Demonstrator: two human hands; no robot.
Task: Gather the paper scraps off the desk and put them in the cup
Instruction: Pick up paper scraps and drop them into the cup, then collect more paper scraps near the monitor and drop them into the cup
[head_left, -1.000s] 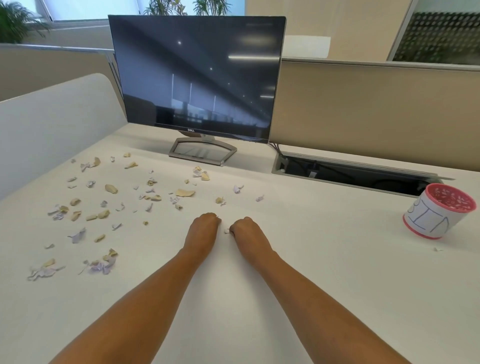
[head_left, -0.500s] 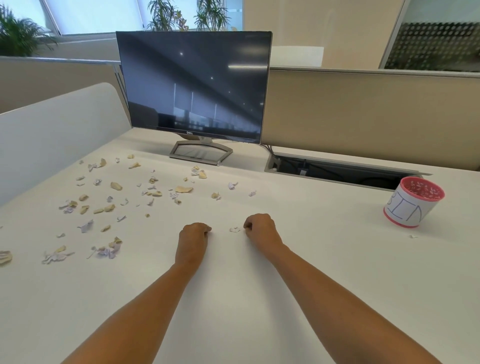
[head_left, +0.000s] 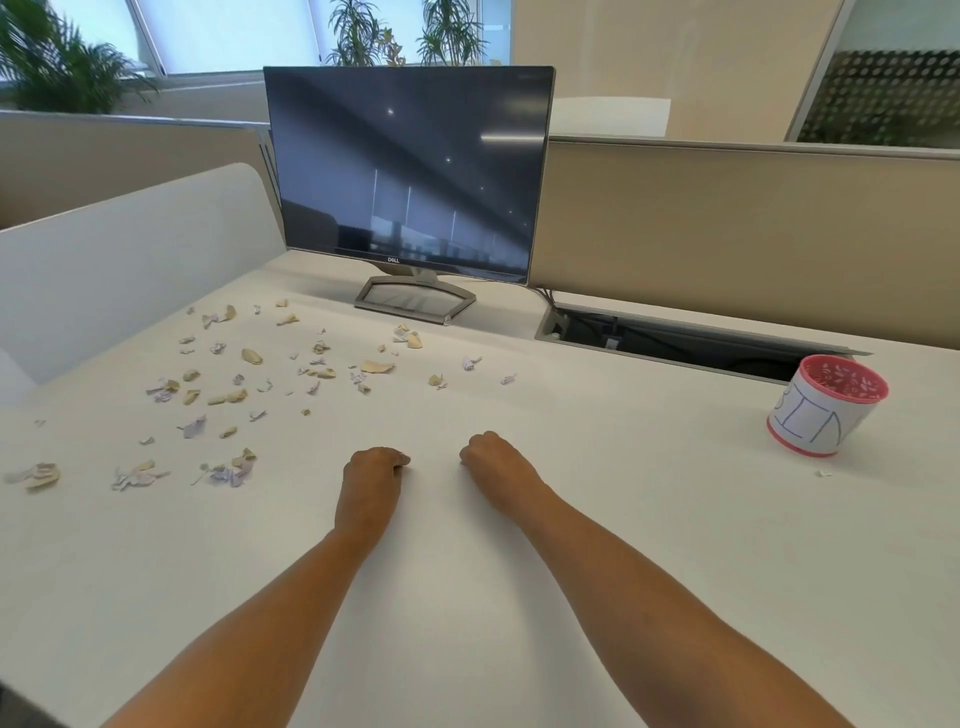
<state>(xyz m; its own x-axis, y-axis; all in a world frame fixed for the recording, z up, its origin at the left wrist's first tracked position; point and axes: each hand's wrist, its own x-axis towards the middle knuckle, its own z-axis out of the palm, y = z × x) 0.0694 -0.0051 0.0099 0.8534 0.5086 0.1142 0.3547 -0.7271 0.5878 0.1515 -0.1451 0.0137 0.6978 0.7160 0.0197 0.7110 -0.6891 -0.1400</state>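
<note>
Dozens of paper scraps (head_left: 249, 384), tan and pale lilac, lie strewn over the left half of the white desk (head_left: 597, 519), from just in front of the Dell monitor (head_left: 408, 171) down toward the near-left edge. One tiny stray scrap (head_left: 822, 473) sits just beside the base of the cup (head_left: 826, 402). That cup, red-rimmed with a hand-lettered white paper sleeve, stands well apart from the main scatter, on the right of the desk, and small bits already show inside it.

I see both hands resting knuckles-up near the middle of the desk. My left hand (head_left: 375, 475) is curled into a loose fist; my right hand (head_left: 493, 460) is curled the same way. I cannot tell whether either fist encloses any paper, since the fingers hide the palms.

Half a second ago a small white scrap lay on the desk between the two hands; now that gap is bare, and the hands sit slightly farther apart. I judge one hand has pinched it up, probably the right, so a trip to the cup comes next. Most of the gathering remains undone.
</note>
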